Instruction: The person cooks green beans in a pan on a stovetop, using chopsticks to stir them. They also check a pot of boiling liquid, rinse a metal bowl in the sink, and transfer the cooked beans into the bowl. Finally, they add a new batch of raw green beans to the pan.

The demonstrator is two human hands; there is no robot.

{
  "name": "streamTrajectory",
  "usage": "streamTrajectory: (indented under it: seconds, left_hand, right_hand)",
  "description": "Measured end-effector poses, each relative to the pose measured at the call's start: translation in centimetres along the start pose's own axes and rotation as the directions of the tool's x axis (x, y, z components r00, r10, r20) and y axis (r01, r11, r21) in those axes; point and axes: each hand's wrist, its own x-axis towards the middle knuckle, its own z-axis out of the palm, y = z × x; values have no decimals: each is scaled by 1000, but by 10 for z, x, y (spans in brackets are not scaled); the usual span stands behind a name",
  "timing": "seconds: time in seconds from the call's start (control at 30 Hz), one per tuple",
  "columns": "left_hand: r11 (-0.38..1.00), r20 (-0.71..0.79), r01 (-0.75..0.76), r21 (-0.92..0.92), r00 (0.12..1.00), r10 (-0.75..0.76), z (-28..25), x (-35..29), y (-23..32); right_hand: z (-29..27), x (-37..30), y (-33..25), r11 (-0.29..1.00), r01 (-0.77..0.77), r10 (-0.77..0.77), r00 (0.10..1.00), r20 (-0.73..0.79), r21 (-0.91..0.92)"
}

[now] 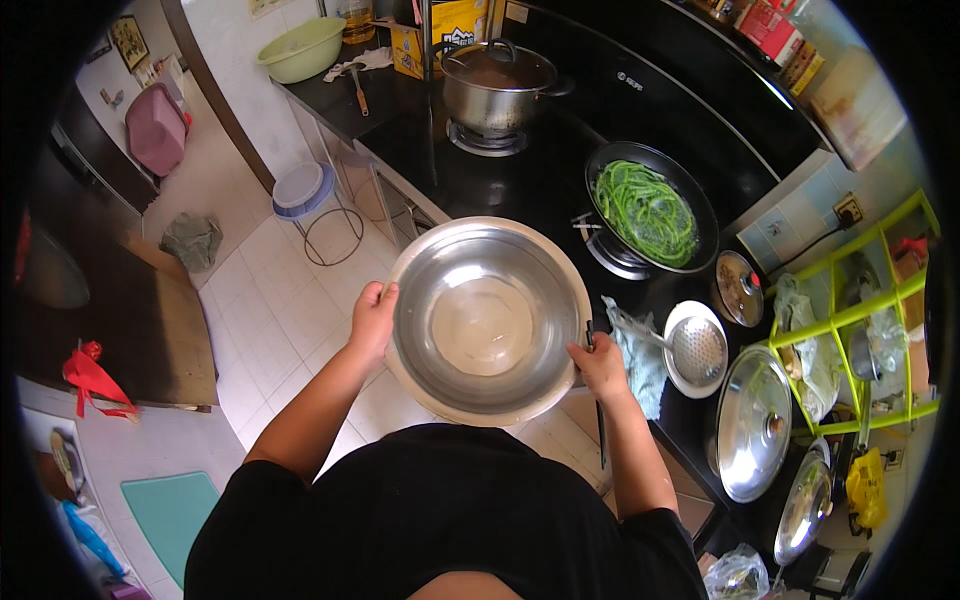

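My left hand (pixel 374 318) grips the left rim of a wide stainless steel basin (pixel 420 375), thumb over the edge. On the opposite rim my right hand (pixel 602 367) is closed, and a small dark thing beside its thumb is too small to make out. The basin is held level in front of my body, above the floor next to the stove. Its bottom shines, and I cannot tell whether a little water lies in it. Beyond it, a black frying pan (pixel 706 205) with long green beans (pixel 645 212) stands on the right burner.
A lidded steel pot (pixel 490 105) stands on the left burner. Along the right counter are a skimmer (pixel 698 350) on a white bowl, a light blue cloth (pixel 640 370), pan lids (pixel 755 425) and a green rack (pixel 840 325). A round stool (pixel 300 190) stands on the left.
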Motion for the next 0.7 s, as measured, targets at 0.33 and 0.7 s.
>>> streamTrajectory:
  seconds: [0.33, 0.7]
  left_hand:
    - [999, 15, 31, 18, 999, -31, 4, 140, -1]
    - [994, 246, 102, -42, 965, -89, 37, 263, -3]
  right_hand:
    - [31, 94, -61, 997, -47, 41, 993, -109, -54]
    - [52, 141, -83, 975, -215, 224, 936, -273, 61]
